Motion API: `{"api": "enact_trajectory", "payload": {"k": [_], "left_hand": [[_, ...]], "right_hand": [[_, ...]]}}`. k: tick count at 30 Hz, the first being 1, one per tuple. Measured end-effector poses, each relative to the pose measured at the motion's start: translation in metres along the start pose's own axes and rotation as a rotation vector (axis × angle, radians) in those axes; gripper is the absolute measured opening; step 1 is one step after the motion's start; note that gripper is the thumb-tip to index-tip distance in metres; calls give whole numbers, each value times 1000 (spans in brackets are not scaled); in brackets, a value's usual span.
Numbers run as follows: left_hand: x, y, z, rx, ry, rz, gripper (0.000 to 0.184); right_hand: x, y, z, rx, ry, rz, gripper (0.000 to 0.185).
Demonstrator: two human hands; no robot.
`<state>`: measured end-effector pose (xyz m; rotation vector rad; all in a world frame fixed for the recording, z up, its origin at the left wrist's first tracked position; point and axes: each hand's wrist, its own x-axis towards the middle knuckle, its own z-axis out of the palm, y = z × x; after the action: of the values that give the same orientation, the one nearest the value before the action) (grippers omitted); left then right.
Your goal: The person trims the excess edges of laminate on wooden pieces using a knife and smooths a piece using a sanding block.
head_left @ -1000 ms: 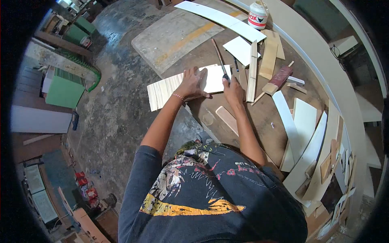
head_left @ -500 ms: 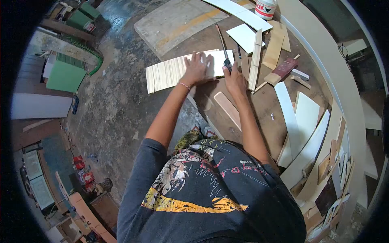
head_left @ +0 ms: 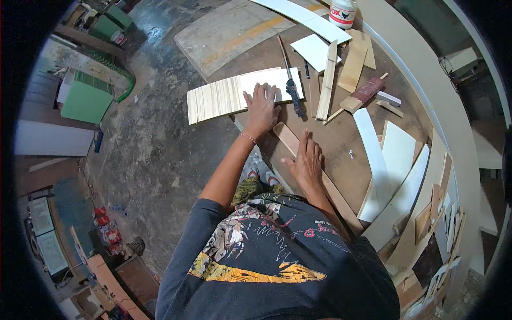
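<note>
A pale curved board [head_left: 216, 100] with a striped left part and a white right part lies over the table's left edge. My left hand [head_left: 261, 109] rests on its near side, fingers spread, not wrapped round it. A long thin tool with a dark handle [head_left: 294, 97] lies at the board's right end, touched by neither hand. My right hand [head_left: 306, 164] is over a long wooden strip [head_left: 337, 198], fingers apart and holding nothing.
Narrow wood strips [head_left: 328, 80], a wrapped maroon block [head_left: 367, 92] and a white jar [head_left: 342, 13] are beyond my hands. White curved offcuts [head_left: 397, 152] pile up at the right. A grey slab [head_left: 229, 34] lies at the far left of the table.
My right hand has let go of the dark-handled tool and come back towards my body. The board has shifted slightly left since the last frame, and my left hand now sits nearer its front edge.
</note>
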<state>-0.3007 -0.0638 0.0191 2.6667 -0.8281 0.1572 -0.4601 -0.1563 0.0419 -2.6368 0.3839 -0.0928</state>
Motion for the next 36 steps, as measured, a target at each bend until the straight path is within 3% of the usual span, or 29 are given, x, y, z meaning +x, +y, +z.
{"api": "enact_trajectory", "payload": {"k": [4,10,13,17,20,21,24,29,32,36], "left_hand": [[-1,4,-5,-50,181,40,49],[-14,9,-10,-499,345,-143,29],[-20,12,-10,-671,329,-318,37],[-27,19,-10,-1202,133,-606,55],[-27,24,-13,-1192,45,-555,49],[-27,30,-21,-1239,75,-437,39],[-16,29,-23,-1298,57,-500,31],[17,36,-34,-1448,97,-424,23],[49,41,-44,-1463,101,-329,24],[91,57,-57,-1562,88,-179,25]], "right_hand": [[3,11,2,102,38,-36,73],[12,0,-13,171,143,-51,67],[24,-3,-20,220,204,-103,66],[43,-16,-23,282,274,-175,65],[58,-24,-18,257,343,-235,65],[63,-27,-15,231,343,-225,67],[63,-36,-22,216,344,-211,67],[23,-27,-49,-6,232,32,93],[5,-8,-59,-22,272,185,92],[-2,14,-69,150,419,226,73]]}}
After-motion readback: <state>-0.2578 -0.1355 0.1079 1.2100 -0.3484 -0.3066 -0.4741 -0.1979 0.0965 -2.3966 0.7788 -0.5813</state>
